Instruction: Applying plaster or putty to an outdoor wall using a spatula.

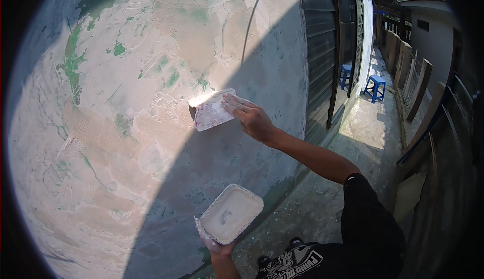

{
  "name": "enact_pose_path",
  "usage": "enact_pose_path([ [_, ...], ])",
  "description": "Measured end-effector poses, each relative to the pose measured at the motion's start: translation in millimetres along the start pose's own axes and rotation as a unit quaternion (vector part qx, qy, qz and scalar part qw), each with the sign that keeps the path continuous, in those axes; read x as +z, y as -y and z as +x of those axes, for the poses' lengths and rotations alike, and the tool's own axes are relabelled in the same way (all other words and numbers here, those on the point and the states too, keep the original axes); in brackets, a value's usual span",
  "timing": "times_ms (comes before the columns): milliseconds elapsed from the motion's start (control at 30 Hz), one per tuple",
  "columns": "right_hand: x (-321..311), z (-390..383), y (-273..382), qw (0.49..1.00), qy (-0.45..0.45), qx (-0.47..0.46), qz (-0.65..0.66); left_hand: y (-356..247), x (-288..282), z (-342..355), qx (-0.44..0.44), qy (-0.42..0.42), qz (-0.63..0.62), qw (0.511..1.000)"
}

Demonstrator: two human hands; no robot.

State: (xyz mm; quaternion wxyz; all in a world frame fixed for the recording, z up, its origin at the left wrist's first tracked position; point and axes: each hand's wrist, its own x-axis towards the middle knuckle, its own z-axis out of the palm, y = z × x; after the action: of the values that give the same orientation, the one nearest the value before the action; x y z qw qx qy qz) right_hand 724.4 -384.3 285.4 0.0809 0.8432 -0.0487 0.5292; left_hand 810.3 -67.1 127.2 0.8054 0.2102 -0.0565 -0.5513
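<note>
My right hand has its fingers pressed over a wide, flat putty scraper smeared with white putty. The scraper lies against the wall, tilted, where sunlight meets shadow. Lower down, my left hand supports a rectangular tub from below and at its side. White putty lies inside the tub, and its rim is crusted. Putty also coats the fingers of both hands. Much of the wall carries a rough pale putty coat, with green paint showing through in patches.
A louvred window is set in the wall at right. Beyond it a concrete walkway runs back past a blue plastic stool. A fence and leaning boards line the far right. A thin cable hangs down the wall.
</note>
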Motion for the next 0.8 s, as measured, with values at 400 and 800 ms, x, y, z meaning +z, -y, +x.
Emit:
enact_pose_path([
  [400, 22, 33, -9, 0.99, -0.053, -0.098, -0.084, 24, 9, 17, 0.012, -0.004, -0.001, 1.0],
  [800, -74, 128, -32, 0.985, -0.147, -0.08, 0.031, 45, 27, 17, 0.061, -0.006, -0.007, 0.998],
])
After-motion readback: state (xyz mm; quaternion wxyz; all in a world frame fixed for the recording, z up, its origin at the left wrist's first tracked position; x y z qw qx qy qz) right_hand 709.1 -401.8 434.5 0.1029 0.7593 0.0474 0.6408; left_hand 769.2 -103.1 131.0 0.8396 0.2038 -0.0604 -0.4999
